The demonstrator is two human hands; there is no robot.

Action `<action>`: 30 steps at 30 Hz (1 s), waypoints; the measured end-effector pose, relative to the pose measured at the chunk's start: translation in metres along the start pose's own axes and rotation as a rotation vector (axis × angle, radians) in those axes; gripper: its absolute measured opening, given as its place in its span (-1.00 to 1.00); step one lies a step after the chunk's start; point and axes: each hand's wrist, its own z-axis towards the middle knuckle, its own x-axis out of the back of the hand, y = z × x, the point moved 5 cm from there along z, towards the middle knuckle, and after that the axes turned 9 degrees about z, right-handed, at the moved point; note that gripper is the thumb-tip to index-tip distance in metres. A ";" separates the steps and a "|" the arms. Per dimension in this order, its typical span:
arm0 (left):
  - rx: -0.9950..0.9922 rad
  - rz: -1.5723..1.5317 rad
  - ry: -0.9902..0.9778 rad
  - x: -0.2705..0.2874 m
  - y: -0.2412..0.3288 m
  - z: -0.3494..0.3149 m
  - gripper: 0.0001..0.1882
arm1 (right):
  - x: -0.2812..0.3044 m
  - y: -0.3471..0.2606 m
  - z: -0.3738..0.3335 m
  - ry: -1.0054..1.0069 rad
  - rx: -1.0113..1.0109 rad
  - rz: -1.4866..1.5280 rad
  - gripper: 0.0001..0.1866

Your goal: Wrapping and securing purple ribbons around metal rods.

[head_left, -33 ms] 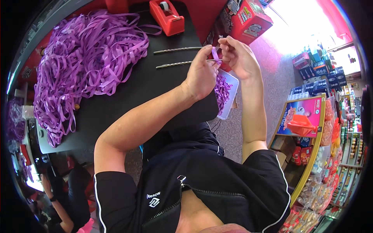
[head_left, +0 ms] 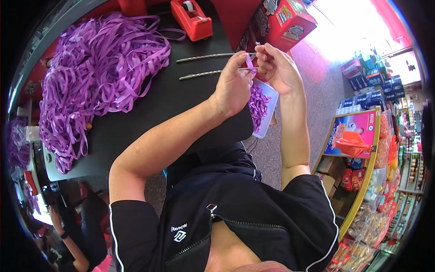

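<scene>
Black table [head_left: 149,122], purple ribbon heap [head_left: 104,63] | speckled floor [head_left: 267,156], stocked shelves [head_left: 411,172] | left fingers [head_left: 236,61] pinch ribbon strip [head_left: 249,65]; right fingers [head_left: 273,53]: grip unclear

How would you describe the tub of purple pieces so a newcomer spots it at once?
Start at the black table and go to its right edge. Between the left hand and the right forearm sits a whitish tub. It holds short purple pieces, unlike the heap of long purple ribbon on the table.
</scene>
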 end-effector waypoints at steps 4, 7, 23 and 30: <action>-0.032 0.080 0.026 0.003 -0.004 -0.001 -0.71 | 0.016 0.018 -0.019 0.091 0.075 0.058 -0.75; -0.016 0.086 0.018 0.005 -0.007 0.000 -0.84 | 0.024 0.029 -0.027 0.134 0.137 0.085 -0.76; 0.004 0.144 0.111 0.001 -0.010 -0.002 -0.96 | 0.048 -0.015 -0.050 0.284 0.442 -1.152 -0.80; -0.027 0.160 0.030 0.000 -0.009 -0.002 -0.94 | 0.003 -0.029 -0.008 -0.422 0.208 -0.977 -0.67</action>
